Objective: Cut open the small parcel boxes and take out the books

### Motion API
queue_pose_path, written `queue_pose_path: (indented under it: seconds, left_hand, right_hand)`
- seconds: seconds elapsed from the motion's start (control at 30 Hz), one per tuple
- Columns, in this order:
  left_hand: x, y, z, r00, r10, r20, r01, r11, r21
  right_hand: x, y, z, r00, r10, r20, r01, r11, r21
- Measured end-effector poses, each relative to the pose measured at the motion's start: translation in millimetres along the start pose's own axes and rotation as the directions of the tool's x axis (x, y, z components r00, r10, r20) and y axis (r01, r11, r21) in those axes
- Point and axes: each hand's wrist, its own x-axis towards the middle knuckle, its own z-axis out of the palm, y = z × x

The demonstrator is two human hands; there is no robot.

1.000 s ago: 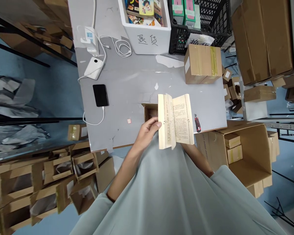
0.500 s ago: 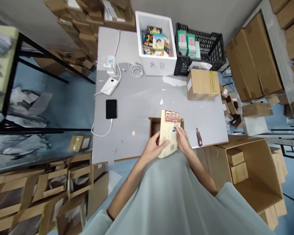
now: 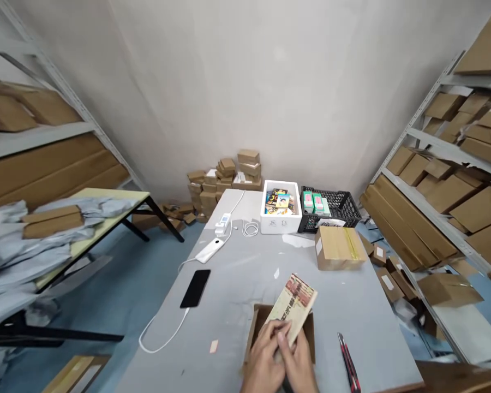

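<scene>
A thin cream booklet [image 3: 293,303] with red print along its top is held tilted over an open cardboard box [image 3: 258,317]. My left hand [image 3: 265,357] wraps its fingers round the lower left part of the booklet. Close against it, my right hand [image 3: 297,360] grips the lower right part, thumb on the cover. The hands hide the booklet's bottom end and much of the box. To the right lies a red and black box cutter [image 3: 349,363].
A black phone [image 3: 195,288] on a cable and a white power bank [image 3: 210,250] lie on the left. At the back stand a white foam bin [image 3: 280,224] of books, a black crate [image 3: 343,204] and a taped carton [image 3: 339,251]. Box-filled shelves flank the table [image 3: 237,284].
The view has tilted up towards the wall. Both hands have drawn closer together at the booklet's lower end, and the booklet now leans to the right.
</scene>
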Motion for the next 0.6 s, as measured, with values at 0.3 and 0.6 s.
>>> queue_pose_path:
  seconds: [0.3, 0.6]
  left_hand:
    - [41.0, -12.1, -44.9, 0.96, -0.264, 0.092, 0.279, 0.93, -0.239]
    - [21.9, -53.0, -35.6, 0.916, -0.346, 0.204, 0.401, 0.818, -0.413]
  right_hand:
    - [14.9, -39.7, -14.1, 0.988, 0.151, -0.039, -0.137, 0.96, 0.245]
    - [13.0, -27.7, -34.3, 0.97, 0.221, 0.103, -0.232, 0.967, 0.109]
